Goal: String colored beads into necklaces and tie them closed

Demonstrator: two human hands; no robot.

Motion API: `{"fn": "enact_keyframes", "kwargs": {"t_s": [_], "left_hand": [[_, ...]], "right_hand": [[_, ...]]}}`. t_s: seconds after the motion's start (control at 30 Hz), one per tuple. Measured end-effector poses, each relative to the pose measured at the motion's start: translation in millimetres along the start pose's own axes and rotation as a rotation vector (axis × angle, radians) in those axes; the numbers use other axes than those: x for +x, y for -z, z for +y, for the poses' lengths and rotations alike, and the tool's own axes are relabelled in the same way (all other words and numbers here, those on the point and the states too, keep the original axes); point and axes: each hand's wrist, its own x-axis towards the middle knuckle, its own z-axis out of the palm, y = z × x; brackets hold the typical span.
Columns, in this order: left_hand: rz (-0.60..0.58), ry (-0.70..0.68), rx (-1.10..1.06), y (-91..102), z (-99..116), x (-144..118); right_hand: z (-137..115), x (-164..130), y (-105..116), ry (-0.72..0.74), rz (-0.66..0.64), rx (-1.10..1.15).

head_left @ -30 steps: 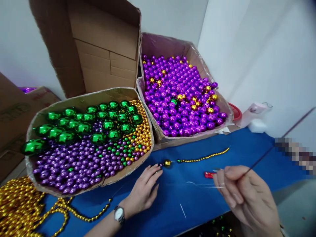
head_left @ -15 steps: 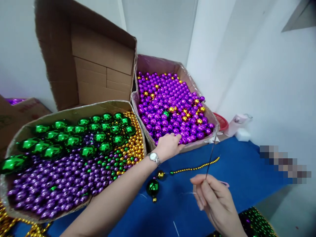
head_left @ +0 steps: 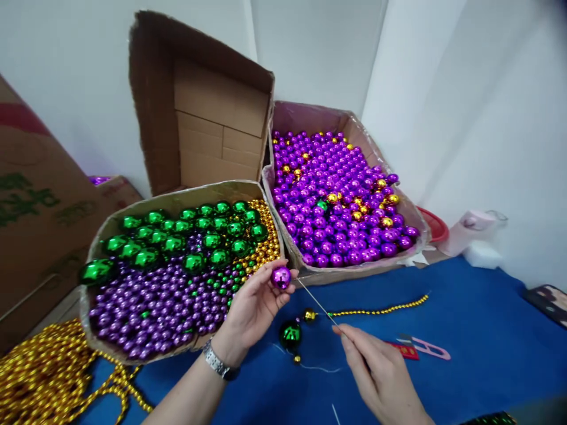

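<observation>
My left hand [head_left: 259, 301] pinches a shiny purple bead [head_left: 280, 277] above the front edge of the boxes. My right hand [head_left: 376, 366] grips a long thin needle [head_left: 315, 297] slanting up to the left, its tip close to the bead; I cannot tell whether it has entered the hole. Between the hands on the blue cloth lies a partly strung piece: a big green bead [head_left: 290, 334], a gold bead [head_left: 309, 315], and a string of small gold beads [head_left: 381, 310]. A pale thread [head_left: 321, 369] trails from its lower end.
One box [head_left: 91, 330] holds green, purple and gold beads; a second box [head_left: 423, 239] holds mostly purple ones. Gold bead strands [head_left: 44, 372] pile at left. Pink thread snips [head_left: 432, 348], a red packet [head_left: 405, 350] and a phone [head_left: 549, 304] lie on the blue cloth [head_left: 482, 313].
My left hand has come back from the purple bead box with a purple bead. The needle in my right hand has tipped from near upright to pointing left toward it. The view has shifted left.
</observation>
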Motion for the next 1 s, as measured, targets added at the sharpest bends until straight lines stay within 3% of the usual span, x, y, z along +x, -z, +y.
{"fn": "enact_keyframes", "kwargs": {"t_s": [0.17,0.4,0.6,0.73,1.0], "left_hand": [[0.113,-0.098,-0.009,14.1,1.5,-12.1],[0.106,-0.144,0.014,9.6,5.4,-23.2],[0.056,-0.175,0.13,6.7,-14.0,-30.8],[0.073,-0.132,0.096,10.8,-24.3,-36.6],[0.166,-0.161,0.123,20.3,-35.3,-45.8]], "right_hand": [[-1.4,-3.2,-18.0,0.066,-0.095,-0.075],[-3.9,-2.9,-26.8,0.095,-0.117,-0.136],[-3.8,-1.7,-35.3,0.104,-0.081,-0.109],[-4.5,-2.3,-37.8,0.056,-0.119,-0.024],[-0.5,-4.0,-42.3,0.205,-0.058,-0.187]]}}
